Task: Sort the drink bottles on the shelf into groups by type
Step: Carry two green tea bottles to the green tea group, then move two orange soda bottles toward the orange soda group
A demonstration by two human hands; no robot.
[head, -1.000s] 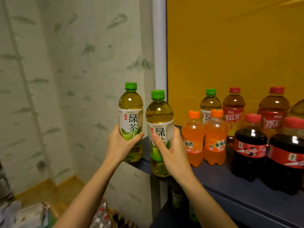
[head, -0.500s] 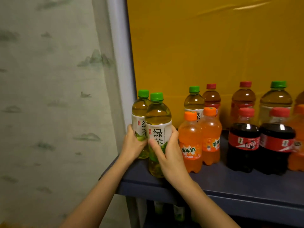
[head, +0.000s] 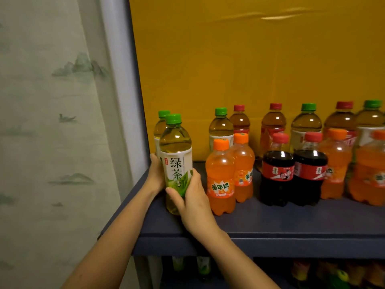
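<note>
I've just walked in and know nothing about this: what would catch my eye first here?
Two hands meet at the left end of the shelf: the right hand grips the front green tea bottle, the left hand holds the rear green tea bottle just behind it. Beside them stand bright orange soda bottles and dark cola bottles, against a vivid yellow back panel.

Open along the front strip of the shelf, before the bottles. Narrow between the front green tea bottle and the orange soda bottles. Closed at left by the white post, at rear by the yellow panel. Clear above the caps.
</note>
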